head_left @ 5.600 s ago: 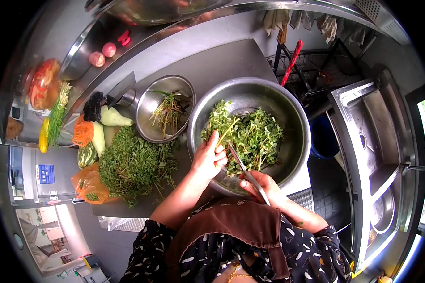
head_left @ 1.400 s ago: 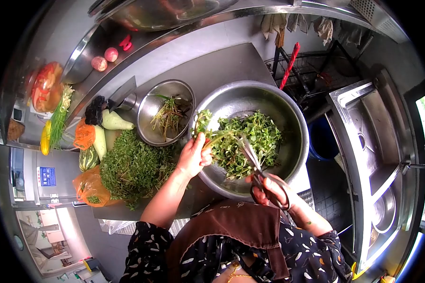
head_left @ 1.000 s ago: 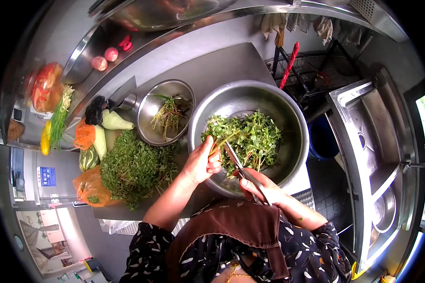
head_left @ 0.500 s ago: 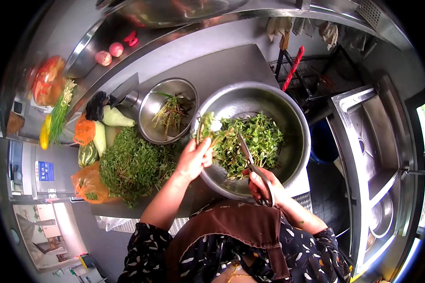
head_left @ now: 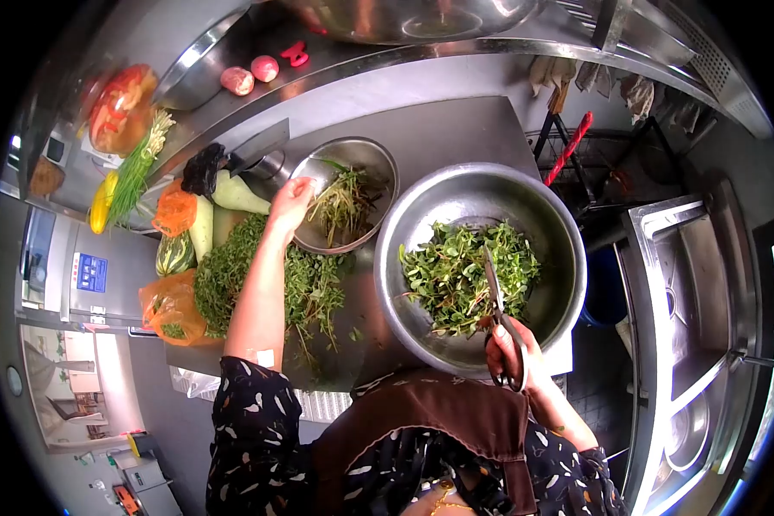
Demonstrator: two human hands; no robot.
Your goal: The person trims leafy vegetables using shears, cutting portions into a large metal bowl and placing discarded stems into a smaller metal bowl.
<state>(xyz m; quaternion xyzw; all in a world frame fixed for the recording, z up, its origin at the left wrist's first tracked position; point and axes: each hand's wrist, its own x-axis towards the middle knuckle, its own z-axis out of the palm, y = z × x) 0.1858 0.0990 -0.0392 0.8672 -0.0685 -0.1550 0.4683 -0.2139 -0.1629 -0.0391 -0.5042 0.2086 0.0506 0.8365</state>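
Note:
My right hand (head_left: 514, 348) is closed around the handles of a pair of scissors (head_left: 494, 288). Their blades point away from me over cut leafy greens (head_left: 464, 271) in the large metal basin (head_left: 568, 267). My left hand (head_left: 292, 205) is at the left rim of the smaller metal bowl (head_left: 385, 163), its fingers curled together beside trimmed stems (head_left: 348, 206). Whatever those fingers hold, if anything, I cannot make out. Under my left forearm spreads a heap of uncut greens (head_left: 310, 288) on the metal counter.
Left of the heap lie pale green gourds (head_left: 239, 194), a striped squash (head_left: 171, 254) and orange plastic bags (head_left: 172, 301). A knife blade (head_left: 262, 144) stands behind the small bowl. The sink (head_left: 697, 292) is to the right. A shelf edge (head_left: 404, 58) runs across the back.
My left hand has moved from above the basin, where it held a bunch of greens, leftward to the small bowl. My right hand keeps the scissors over the basin. The view has shifted.

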